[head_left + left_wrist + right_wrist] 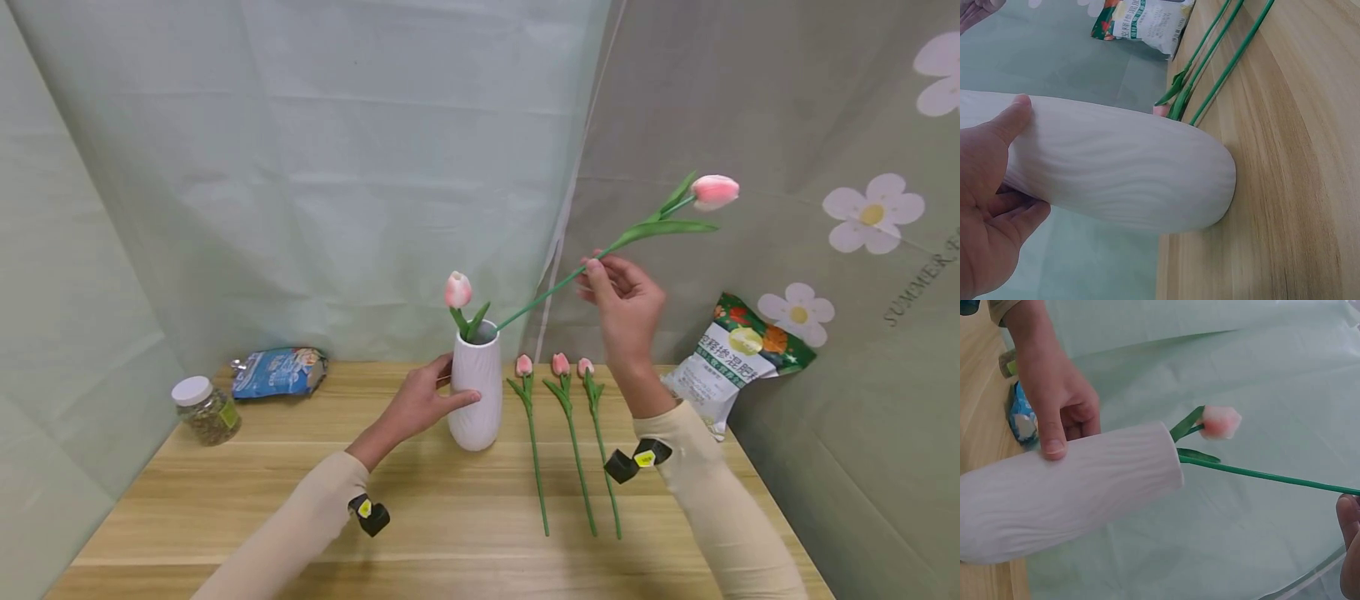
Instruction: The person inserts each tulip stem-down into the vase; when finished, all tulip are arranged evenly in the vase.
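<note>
A white ribbed vase (480, 417) stands upright on the wooden table, and my left hand (420, 398) grips its left side, thumb across the front. One pink-and-white tulip (458, 291) is in the vase. My right hand (628, 304), raised to the right, pinches the green stem of another pink tulip (715, 192) between thumb and fingers. This stem slants down to the vase mouth; its lower end meets the rim, and I cannot tell how far inside it reaches. In the right wrist view, the left thumb (1054, 440) presses the vase wall.
Three pink tulips (533, 433) lie side by side right of the vase, blooms toward the back. A white and green bag (712, 375) leans at the back right. A blue packet (277, 372) and a white-lidded jar (206, 412) are at the left. Fabric hangs behind the table.
</note>
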Demonstrator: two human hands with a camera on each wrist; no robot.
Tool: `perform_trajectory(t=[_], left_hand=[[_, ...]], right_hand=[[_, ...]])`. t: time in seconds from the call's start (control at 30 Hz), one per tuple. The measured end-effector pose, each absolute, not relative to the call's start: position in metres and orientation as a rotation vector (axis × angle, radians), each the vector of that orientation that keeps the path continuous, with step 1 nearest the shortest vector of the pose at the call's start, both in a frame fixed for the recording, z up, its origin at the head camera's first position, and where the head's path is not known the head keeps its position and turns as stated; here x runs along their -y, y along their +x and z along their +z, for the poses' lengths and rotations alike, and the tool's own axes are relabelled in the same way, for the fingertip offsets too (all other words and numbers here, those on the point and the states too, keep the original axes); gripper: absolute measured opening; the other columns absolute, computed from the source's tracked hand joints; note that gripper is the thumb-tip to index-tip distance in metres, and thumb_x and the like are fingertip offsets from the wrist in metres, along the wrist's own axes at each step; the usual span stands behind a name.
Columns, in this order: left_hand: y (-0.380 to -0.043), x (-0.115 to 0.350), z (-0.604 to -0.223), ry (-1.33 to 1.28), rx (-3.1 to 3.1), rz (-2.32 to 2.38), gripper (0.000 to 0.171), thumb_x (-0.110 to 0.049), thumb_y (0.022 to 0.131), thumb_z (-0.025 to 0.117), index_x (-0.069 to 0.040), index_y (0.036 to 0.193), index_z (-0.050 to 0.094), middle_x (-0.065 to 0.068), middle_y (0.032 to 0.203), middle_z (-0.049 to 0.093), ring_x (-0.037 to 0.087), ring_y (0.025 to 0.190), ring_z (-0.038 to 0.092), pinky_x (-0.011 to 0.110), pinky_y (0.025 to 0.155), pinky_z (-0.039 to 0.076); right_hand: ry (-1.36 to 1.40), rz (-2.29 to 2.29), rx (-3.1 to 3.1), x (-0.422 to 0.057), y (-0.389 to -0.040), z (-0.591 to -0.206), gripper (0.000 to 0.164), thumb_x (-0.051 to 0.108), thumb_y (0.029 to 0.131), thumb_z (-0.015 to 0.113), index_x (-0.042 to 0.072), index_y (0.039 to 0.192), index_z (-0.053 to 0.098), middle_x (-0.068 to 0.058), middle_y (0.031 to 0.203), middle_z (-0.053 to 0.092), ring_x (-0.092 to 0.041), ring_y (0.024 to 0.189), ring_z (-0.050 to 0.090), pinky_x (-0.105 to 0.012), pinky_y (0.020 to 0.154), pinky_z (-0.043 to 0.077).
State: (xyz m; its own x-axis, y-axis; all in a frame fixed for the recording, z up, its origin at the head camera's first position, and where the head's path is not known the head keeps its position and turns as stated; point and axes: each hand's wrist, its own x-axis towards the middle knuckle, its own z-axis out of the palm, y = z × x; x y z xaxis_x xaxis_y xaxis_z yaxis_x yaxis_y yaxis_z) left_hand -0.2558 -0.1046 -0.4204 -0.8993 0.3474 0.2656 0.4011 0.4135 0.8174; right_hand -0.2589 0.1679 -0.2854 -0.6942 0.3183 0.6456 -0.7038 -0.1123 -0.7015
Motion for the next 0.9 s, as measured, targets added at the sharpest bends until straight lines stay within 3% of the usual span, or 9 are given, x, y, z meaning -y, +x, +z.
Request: perform_trajectory(t=[0.13,0.37,0.53,0.6,0.77,0.9], left_hand=[[-0.256,0.105,-0.42,-0.692,2.598,-1.51,0.076,-0.035,0.087,0.083,0.0,0.146,0.05,0.018,0.14,0.06,0.034,0.128,0.061,0.047,0.106,0.053],[-0.256,0.105,-0.42,-0.68,2.608,-1.511,0.077,-0.035,0.087,0.083,0.0,0.146,0.049,0.019,0.141,0.06,0.035,0.129,0.06,0.047,0.106,0.053],[-0.256,0.105,-0.42,-0.683,2.609,-1.511,0.076,-0.035,0.088,0.083,0.0,0.146,0.049,0.019,0.141,0.06,0.035,0.129,0.06,0.047,0.106,0.053],[-0.256,0.105,-0.42,-0.686,2.609,-1.51,0.077,-0.036,0.088,0.082,0.0,0.147,0.049,0.019,0.142,0.059,0.035,0.129,0.06,0.047,0.106,0.053],[-0.256,0.105,-0.42,-0.687,2.608,-1.507,0.077,-0.035,0.088,0.083,0.0,0.147,0.048,0.019,0.142,0.059,0.035,0.13,0.06,0.048,0.106,0.052],[-0.255,0.105,-0.42,-0.684,2.606,-1.504,0.076,-0.034,0.087,0.083,0.0,0.147,0.049,0.019,0.141,0.06,0.035,0.129,0.06,0.047,0.106,0.053]], right_hand=[[0.438,1.888,1.482,-0.163,-0.26,-0.292,0.012,0.008,0.093,0.075,-0.001,0.101,0.075,-0.011,0.094,0.077,-0.014,0.078,0.076,-0.031,0.07,0.065],[0.436,1.895,1.53,-0.154,-0.262,-0.307,0.023,0.011,0.094,0.075,-0.008,0.106,0.073,-0.009,0.094,0.078,-0.017,0.079,0.076,-0.031,0.07,0.065],[0.46,1.881,1.554,-0.149,-0.261,-0.315,0.026,0.01,0.095,0.074,-0.013,0.106,0.071,-0.029,0.1,0.073,-0.013,0.08,0.076,-0.03,0.07,0.065],[0.459,1.876,1.563,-0.147,-0.261,-0.317,0.028,0.009,0.095,0.073,-0.016,0.107,0.069,-0.027,0.099,0.074,-0.012,0.079,0.076,-0.029,0.069,0.065],[0.438,1.887,1.597,-0.143,-0.26,-0.321,0.029,0.009,0.095,0.073,-0.017,0.107,0.069,-0.001,0.09,0.078,-0.013,0.079,0.076,-0.028,0.069,0.064],[0.43,1.901,1.625,-0.14,-0.259,-0.326,0.028,0.009,0.095,0.073,-0.016,0.107,0.069,-0.011,0.094,0.078,-0.016,0.079,0.076,-0.03,0.069,0.065]])
